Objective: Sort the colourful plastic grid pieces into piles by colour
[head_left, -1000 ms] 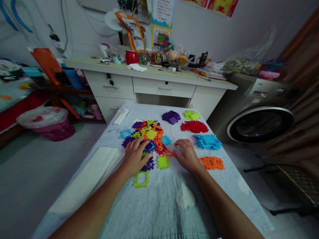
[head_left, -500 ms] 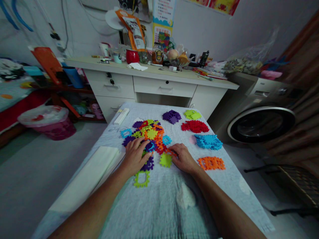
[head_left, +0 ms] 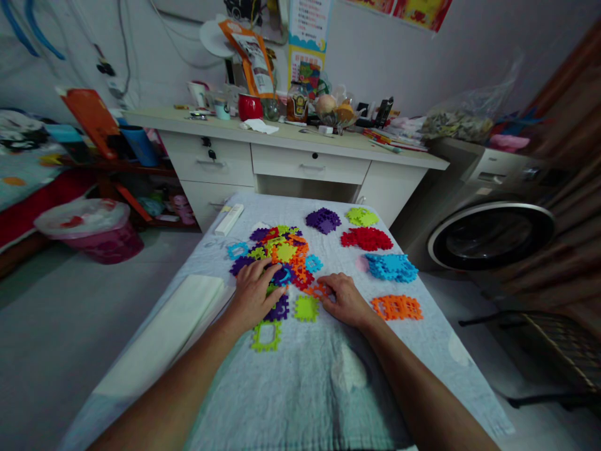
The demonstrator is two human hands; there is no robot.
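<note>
A mixed heap of toothed plastic building pieces (head_left: 285, 252) lies in the middle of the cloth-covered table. My left hand (head_left: 253, 293) rests on its near left side with fingers spread, over purple and blue pieces. At the heap's near right edge, my right hand (head_left: 346, 300) pinches an orange toothed piece (head_left: 316, 289); the fingertips are partly hidden. Between the hands lies a lime green square piece (head_left: 306, 309). A green frame-shaped piece (head_left: 266, 336) sits closer to me, below my left hand.
Sorted by colour on the right are purple (head_left: 323, 220), green (head_left: 362, 217), red (head_left: 367, 238), blue (head_left: 391, 267) and orange pieces (head_left: 397, 307). A white box (head_left: 229, 220) and folded white cloth (head_left: 164, 335) lie left. Beyond stand a cluttered desk (head_left: 188, 122) and a washing machine (head_left: 488, 188).
The lime green square has shifted slightly left, away from my right hand. More of the orange piece now shows at my right fingers. My left hand stays almost still.
</note>
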